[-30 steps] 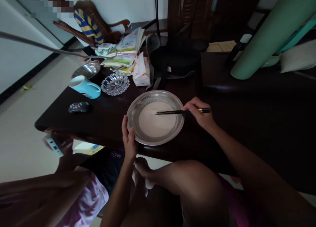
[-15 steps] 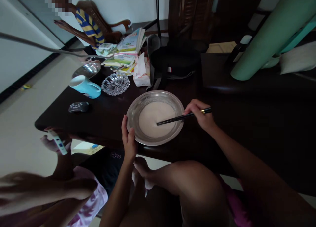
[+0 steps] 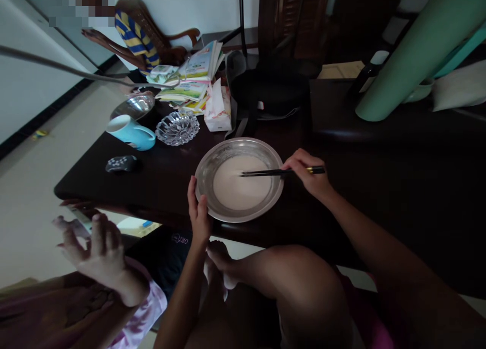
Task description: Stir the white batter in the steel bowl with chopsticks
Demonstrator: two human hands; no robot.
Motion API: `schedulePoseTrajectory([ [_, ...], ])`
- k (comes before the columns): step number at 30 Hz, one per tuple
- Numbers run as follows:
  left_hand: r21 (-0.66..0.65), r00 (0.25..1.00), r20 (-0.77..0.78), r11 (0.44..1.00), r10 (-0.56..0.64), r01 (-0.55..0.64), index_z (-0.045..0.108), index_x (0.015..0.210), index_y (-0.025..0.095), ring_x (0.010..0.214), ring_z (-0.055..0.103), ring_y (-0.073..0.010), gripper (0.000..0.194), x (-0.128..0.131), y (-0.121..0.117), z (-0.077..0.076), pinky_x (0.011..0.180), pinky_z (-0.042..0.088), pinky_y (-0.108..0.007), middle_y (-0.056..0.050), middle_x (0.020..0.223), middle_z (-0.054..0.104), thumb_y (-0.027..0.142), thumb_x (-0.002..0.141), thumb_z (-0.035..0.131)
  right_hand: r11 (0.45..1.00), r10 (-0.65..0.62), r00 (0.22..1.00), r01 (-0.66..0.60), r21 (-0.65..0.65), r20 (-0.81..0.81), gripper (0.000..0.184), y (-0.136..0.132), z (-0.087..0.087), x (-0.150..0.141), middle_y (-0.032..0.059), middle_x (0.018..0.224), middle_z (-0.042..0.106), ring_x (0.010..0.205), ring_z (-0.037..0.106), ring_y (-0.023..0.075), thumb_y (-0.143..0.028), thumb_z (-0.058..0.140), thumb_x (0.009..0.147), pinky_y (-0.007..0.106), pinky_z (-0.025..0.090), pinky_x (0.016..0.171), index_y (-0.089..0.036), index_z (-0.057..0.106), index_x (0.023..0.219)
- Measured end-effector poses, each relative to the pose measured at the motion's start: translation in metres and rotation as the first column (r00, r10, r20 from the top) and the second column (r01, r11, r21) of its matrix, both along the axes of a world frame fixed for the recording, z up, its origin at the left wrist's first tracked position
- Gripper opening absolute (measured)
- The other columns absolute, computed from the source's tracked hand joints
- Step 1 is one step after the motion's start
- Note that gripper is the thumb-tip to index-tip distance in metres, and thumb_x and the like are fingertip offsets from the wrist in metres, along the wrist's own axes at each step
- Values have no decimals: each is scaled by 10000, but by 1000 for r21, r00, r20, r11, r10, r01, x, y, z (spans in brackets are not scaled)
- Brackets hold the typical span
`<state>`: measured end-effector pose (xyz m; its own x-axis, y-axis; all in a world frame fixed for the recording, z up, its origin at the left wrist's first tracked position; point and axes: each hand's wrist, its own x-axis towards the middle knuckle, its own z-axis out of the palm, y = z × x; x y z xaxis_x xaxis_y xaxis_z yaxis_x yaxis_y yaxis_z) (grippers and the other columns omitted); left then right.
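A round metal bowl (image 3: 207, 159) stands on the dark table in front of me, holding a pale, milky batter-like liquid (image 3: 239, 192). My left hand (image 3: 199, 215) grips the bowl's left rim, thumb on the near side and fingers along the outside. Black chopsticks (image 3: 266, 172) with gold bands are pinched in my right hand (image 3: 309, 174) at the bowl's right rim. Their tips dip into the liquid near its middle, and they lie almost level across the bowl.
Left on the dark table (image 3: 87, 179) are a blue mug (image 3: 131, 132), a glass dish (image 3: 177, 129), a dark patterned object (image 3: 121, 163) and another metal bowl (image 3: 134, 106). Behind stand books (image 3: 195, 76), a tissue pack (image 3: 218, 108) and a black bag (image 3: 271, 96). A neighbour's hand (image 3: 100, 253) is at lower left.
The chopstick tips have moved toward the far side of the liquid, and my right hand has shifted slightly. My left hand stays on the rim. The neighbour's hand has risen toward the other hand.
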<state>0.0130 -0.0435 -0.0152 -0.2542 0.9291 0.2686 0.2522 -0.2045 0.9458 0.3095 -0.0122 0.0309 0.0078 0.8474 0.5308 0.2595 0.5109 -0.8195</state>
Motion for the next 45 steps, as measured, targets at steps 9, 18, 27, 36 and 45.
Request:
schedulePoseTrajectory([
  [9,-1,1000,6,1000,8,-8,463,1475,279,1489,308,-284,614,-1,1,-3,1233,212,-421,-66,1594,386,513,915,558,999,50,998,-49,-18,38,348,0,0,0,10,712,705,700,637,174,-478,567,945,351,499,685,-246,705,726],
  [18,5,1000,-15,1000,9,-9,478,1465,270,1496,293,-287,613,0,0,0,1241,190,-420,-69,1587,396,518,911,561,994,104,993,-102,-29,63,329,-1,0,0,11,735,717,719,640,176,-461,566,949,353,507,695,-254,713,739],
  [27,-2,1000,-2,1000,10,-10,474,1467,267,1490,307,-288,617,1,0,1,1237,205,-417,-69,1593,387,517,910,564,994,111,991,-110,-22,70,334,-1,-2,1,8,718,704,709,623,175,-442,556,958,353,494,689,-255,715,731],
  [36,4,1000,3,1000,10,-10,477,1465,268,1500,281,-290,607,0,0,-1,1244,176,-427,-67,1591,390,503,912,567,995,95,995,-95,-28,11,338,1,-2,0,4,707,702,686,627,162,-451,562,957,333,497,678,-242,712,738],
  [45,23,1000,3,1000,5,-5,491,1459,273,1491,303,-291,610,-1,1,-2,1242,183,-425,-65,1586,400,515,907,578,994,107,994,-107,-38,-7,336,1,-2,1,7,709,699,682,641,160,-440,553,964,323,500,663,-235,704,744],
])
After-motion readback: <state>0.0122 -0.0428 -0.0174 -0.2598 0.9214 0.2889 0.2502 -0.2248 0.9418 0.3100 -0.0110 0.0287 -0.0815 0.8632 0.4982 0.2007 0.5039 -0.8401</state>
